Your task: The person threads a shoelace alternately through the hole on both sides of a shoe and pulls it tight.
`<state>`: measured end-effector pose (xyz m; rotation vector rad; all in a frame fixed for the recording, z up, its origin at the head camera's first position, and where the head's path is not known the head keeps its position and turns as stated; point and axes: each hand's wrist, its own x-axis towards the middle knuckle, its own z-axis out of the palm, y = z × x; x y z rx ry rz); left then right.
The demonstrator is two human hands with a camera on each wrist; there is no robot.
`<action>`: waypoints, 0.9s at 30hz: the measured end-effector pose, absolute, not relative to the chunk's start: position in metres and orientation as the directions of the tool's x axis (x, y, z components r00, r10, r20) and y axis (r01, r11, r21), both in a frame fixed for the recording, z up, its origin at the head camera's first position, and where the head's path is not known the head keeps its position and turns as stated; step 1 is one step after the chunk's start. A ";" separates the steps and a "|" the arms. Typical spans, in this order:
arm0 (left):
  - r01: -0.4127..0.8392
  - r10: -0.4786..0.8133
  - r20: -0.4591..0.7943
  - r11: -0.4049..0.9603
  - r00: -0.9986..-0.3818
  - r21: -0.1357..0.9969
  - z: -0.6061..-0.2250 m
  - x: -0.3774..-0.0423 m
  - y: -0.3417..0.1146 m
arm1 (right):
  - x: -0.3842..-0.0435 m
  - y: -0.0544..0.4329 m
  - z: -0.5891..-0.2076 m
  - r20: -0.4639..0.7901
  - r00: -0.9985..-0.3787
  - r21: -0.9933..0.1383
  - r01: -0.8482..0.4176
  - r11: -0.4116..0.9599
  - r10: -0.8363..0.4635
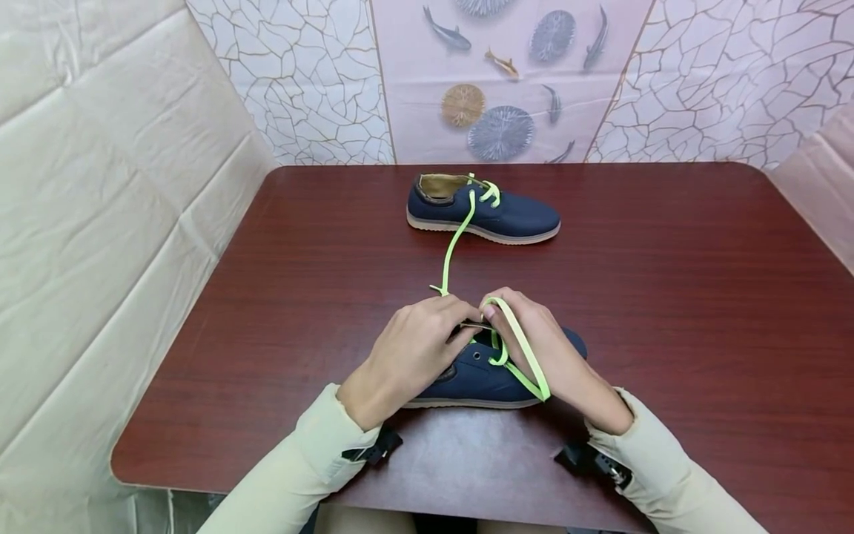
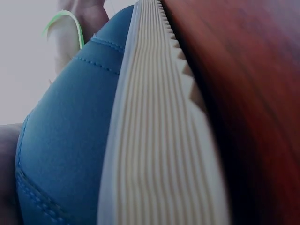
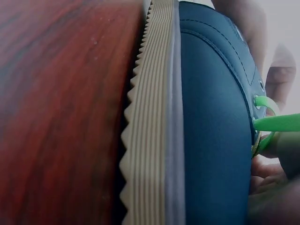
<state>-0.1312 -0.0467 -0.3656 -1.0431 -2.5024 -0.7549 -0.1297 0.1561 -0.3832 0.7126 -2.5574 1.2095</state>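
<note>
On the table close to the person, a navy shoe (image 1: 497, 378) with a pale ribbed sole points its toe to the right. Its neon-green shoelace (image 1: 527, 352) passes through the front eyelets and hangs in a big loop over the right hand (image 1: 537, 341). That hand pinches the lace between thumb and fingers above the opening. The left hand (image 1: 416, 345) grips the shoe's upper edge near the tongue, covering much of the heel part. In the right wrist view, fingers (image 3: 281, 77) show behind the eyelets. The left wrist view is filled by the shoe's side (image 2: 70, 122).
A second navy shoe (image 1: 520, 215) stands farther back on the dark red table (image 1: 667, 297), toe to the right. One end of its green lace (image 1: 456, 241) trails forward to near the left hand. Patterned cloth (image 1: 313, 81) hangs behind the table.
</note>
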 end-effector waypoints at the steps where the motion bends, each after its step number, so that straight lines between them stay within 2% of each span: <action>1: 0.740 0.570 0.482 0.586 -0.666 0.329 -0.366 -0.131 -0.047 | -0.129 0.157 -0.382 0.373 -0.865 -0.675 -0.501 0.542 -0.334; 9: 0.822 0.658 0.497 0.494 -0.566 0.282 -0.363 -0.135 -0.051 | -0.132 0.169 -0.373 0.181 -0.914 -0.802 -0.351 0.484 -0.362; 12: 0.876 0.738 0.484 0.457 -0.470 0.154 -0.361 -0.137 -0.055 | -0.132 0.170 -0.373 0.138 -0.923 -0.842 -0.301 0.447 -0.360; 16: 0.895 0.831 0.435 0.432 -0.346 -0.114 -0.357 -0.138 -0.061 | -0.134 0.169 -0.374 0.066 -0.937 -0.895 -0.208 0.395 -0.343; 20: 0.862 0.862 0.413 0.426 -0.294 -0.275 -0.354 -0.140 -0.063 | -0.137 0.168 -0.375 0.014 -0.940 -0.931 -0.137 0.339 -0.340; 27: 0.826 0.864 0.444 0.419 -0.235 -0.377 -0.354 -0.141 -0.060 | -0.138 0.167 -0.373 -0.029 -0.943 -0.947 -0.080 0.311 -0.330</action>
